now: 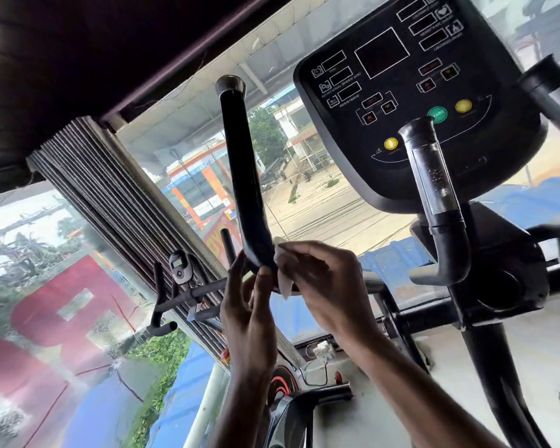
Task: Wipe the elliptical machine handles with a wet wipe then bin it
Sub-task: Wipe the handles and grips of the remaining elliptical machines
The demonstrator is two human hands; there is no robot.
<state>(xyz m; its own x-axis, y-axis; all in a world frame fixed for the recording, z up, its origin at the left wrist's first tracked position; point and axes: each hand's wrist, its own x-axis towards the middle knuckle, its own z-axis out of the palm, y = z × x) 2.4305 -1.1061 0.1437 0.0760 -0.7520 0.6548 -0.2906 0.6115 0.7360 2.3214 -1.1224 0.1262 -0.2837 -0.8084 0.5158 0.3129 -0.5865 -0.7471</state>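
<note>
Handle point(242, 176): black bar, left of console point(414, 92).
Left hand point(249, 308): grasping the handle's lower bend.
Right hand point(327, 279): pinching wet wipe point(283, 273) against that bend.

Bright daylight pours through the window point(337, 205) — foreground backlit and dark, edges warped, slightly soft

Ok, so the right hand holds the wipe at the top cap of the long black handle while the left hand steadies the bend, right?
No. The head view shows the right hand holding the wipe at the lower bend of the long black handle, beside the left hand; the top cap is untouched.
</note>
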